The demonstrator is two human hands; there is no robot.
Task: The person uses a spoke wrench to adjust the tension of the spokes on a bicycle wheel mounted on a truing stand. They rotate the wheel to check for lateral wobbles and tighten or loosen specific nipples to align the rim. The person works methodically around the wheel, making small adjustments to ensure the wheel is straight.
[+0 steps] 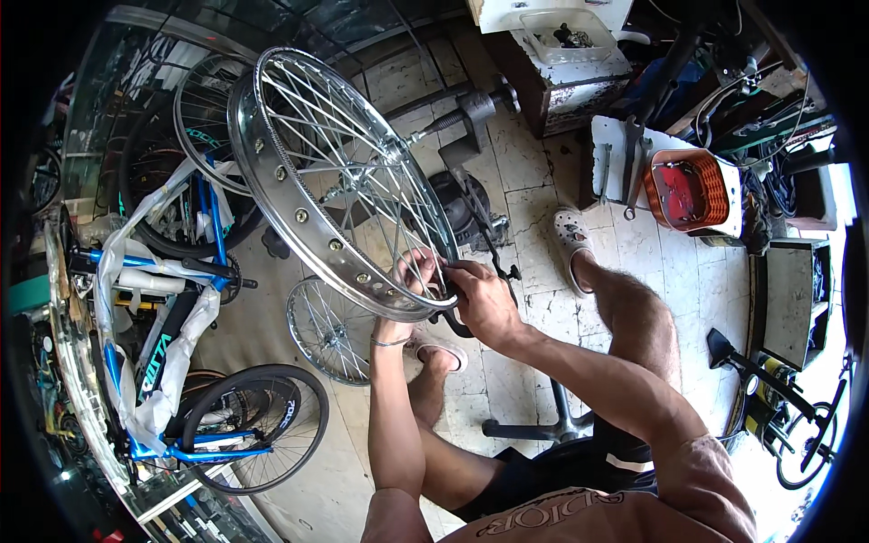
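Note:
A silver spoked bicycle wheel (301, 215) without a tyre hangs tilted in front of me, its hub held at the arm of a metal wheel stand (472, 107). Several nipples show along the bare inside of its rim. My left hand (415, 276) reaches behind the near part of the rim, its fingers curled round a spoke. On the outer right side of that rim is my right hand (484, 300), thumb and fingertips pinched together close to the left fingers. Whatever lies in that pinch is too small to make out.
A second bare wheel (328, 330) lies on the tiled floor below. To the left stands a blue bicycle frame (170, 317) in white wrapping, near a tyred wheel (258, 430). At right are an orange basket (685, 192), a wrench (632, 167) and a plastic tub (566, 38).

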